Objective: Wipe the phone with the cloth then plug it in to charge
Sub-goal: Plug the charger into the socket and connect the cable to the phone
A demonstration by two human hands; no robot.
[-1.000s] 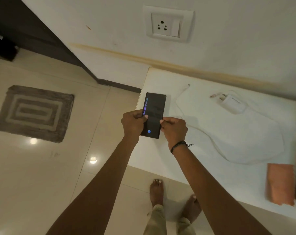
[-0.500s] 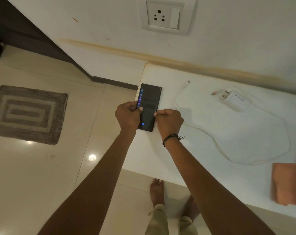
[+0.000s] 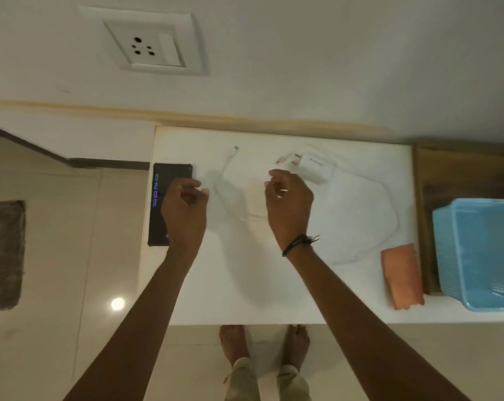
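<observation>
The black phone [image 3: 161, 209] lies flat at the left edge of the white table [image 3: 245, 285], screen up and lit with blue digits. My left hand [image 3: 184, 215] hovers over the phone's right side with its fingers loosely curled, gripping nothing. Empty too, my right hand [image 3: 288, 209] is further right, fingertips just short of the white charger adapter [image 3: 314, 167]. The white cable [image 3: 389, 215] loops across the table, and its free plug end [image 3: 235, 148] lies near the back. The folded orange cloth [image 3: 401, 276] rests at the table's right front.
A white wall socket [image 3: 149, 44] with a switch sits on the wall above the table. A light blue plastic basket [image 3: 482, 256] stands on a wooden surface to the right. A grey floor mat [image 3: 2, 253] lies at the far left. My bare feet show below the table's front edge.
Both hands have let go of the phone, which now lies on the table. My right hand has moved right towards the charger adapter. The view has shifted right, bringing the basket in.
</observation>
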